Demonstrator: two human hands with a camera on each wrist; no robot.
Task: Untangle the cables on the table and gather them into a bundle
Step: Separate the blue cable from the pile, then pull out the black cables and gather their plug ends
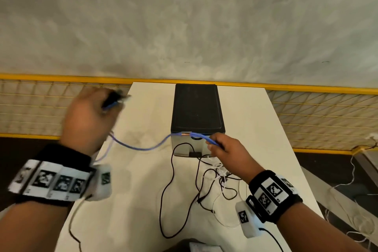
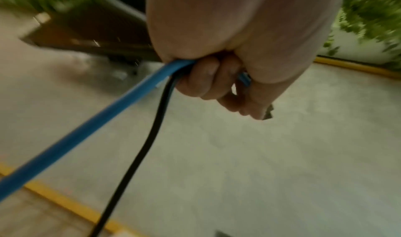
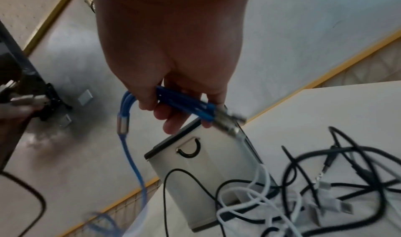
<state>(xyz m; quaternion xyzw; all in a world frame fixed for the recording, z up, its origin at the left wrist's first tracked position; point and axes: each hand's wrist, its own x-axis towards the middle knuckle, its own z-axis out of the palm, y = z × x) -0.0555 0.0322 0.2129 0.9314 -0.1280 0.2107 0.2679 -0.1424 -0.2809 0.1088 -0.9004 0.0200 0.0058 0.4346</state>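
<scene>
A blue cable (image 1: 143,147) hangs in a slack arc between my two hands above the white table (image 1: 131,200). My left hand (image 1: 92,116) is raised at the table's left edge, fist closed round the blue cable (image 2: 104,113) and a black cable (image 2: 152,137). My right hand (image 1: 223,149) pinches the blue cable's split connector ends (image 3: 195,110) in front of the box. A tangle of black and white cables (image 1: 214,182) lies on the table below the right hand; the same tangle (image 3: 303,189) shows in the right wrist view.
A metal box with a black lid (image 1: 197,108) stands at the table's far middle, a black cable looping past its front. Yellow-framed wire mesh (image 1: 319,112) runs on both sides of the table. More white cable (image 1: 347,186) lies on the floor at right.
</scene>
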